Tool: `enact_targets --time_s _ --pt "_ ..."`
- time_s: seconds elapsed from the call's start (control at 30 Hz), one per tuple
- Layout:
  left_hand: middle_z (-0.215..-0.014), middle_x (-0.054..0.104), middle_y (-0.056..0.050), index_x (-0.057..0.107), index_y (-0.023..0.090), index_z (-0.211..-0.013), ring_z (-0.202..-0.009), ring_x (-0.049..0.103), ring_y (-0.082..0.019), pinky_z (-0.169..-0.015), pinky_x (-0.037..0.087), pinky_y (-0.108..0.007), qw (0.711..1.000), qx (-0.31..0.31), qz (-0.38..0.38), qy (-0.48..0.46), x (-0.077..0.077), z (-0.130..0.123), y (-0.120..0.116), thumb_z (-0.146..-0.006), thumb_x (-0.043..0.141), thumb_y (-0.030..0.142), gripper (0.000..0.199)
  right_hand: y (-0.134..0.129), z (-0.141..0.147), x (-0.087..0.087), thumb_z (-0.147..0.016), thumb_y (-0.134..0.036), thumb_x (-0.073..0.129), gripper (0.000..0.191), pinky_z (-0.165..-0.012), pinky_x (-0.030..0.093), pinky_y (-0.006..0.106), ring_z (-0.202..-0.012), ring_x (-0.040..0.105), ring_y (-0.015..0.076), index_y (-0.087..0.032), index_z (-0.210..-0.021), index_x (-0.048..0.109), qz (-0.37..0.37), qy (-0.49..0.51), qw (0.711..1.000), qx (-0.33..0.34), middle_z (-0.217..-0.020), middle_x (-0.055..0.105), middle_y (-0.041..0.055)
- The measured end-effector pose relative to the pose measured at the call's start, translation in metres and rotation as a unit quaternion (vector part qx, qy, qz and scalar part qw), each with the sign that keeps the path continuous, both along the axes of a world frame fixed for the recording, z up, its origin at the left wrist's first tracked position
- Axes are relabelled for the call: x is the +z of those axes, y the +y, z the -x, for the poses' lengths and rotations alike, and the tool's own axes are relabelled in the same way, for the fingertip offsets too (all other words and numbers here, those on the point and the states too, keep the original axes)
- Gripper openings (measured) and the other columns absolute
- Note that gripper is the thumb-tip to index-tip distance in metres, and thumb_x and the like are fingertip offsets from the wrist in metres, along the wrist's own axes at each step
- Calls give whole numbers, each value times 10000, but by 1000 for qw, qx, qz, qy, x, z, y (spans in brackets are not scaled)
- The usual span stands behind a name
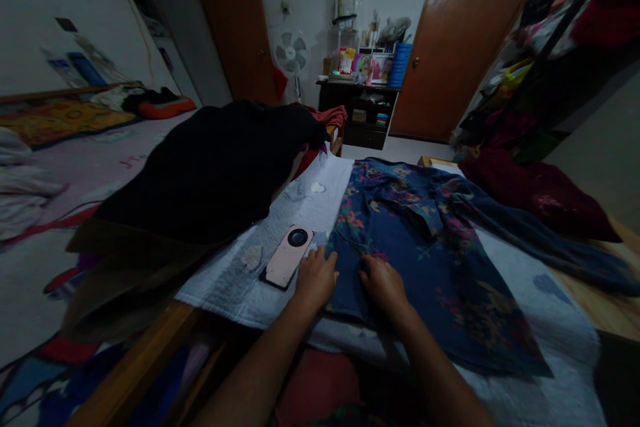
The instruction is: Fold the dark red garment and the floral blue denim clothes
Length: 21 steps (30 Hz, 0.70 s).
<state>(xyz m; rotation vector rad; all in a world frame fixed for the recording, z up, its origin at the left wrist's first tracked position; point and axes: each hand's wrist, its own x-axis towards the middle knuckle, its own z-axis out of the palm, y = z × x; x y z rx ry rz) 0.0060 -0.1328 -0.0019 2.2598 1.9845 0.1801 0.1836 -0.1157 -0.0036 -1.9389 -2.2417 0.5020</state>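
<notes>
A dark blue floral shirt (pixel 400 280) lies spread on a pale padded cloth (pixel 340 173), one sleeve stretched out to the right. My left hand (pixel 317 277) rests at the shirt's left edge with its fingers extended over the fabric. Close by on the right, my right hand (pixel 384 283) has its fingers curled down onto the shirt, closed on a bit of its cloth; the fingertips are partly hidden. Just left of my left hand, a pink phone (pixel 287 259) with a large round camera lies face down on the padded cloth.
A heap of dark clothing (pixel 210 167) covers the left side, beside a bed (pixel 125 153). A maroon cushion or garment (pixel 540 193) lies at the right, near hanging clothes (pixel 525 80). Farther back stand a white fan (pixel 291 50) and a dark cabinet (pixel 357 113).
</notes>
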Motion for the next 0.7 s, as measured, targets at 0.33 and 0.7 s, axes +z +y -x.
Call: enact_targets --time_s 0.33,0.7 --pt "-1538 358 -160 390 89 -1433 -1441 286 -264 -1163 276 -411 994 -103 -23 -12 -19 -22 51 -940 445 272 529 56 -13 -19 -919 -218 467 311 -925 421 269 -1095 607 207 -130 -1186 600 -53 173 978 -100 -1160 664 127" --pt "-1592 241 -143 293 190 -1505 -1485 153 -275 -1185 183 -486 993 -84 -87 10 -50 -22 54 -926 442 523 685 90 -5 -18 -784 -240 652 574 -708 449 248 -822 663 192 -131 -1311 451 35 161 983 -80 -927 707 74"
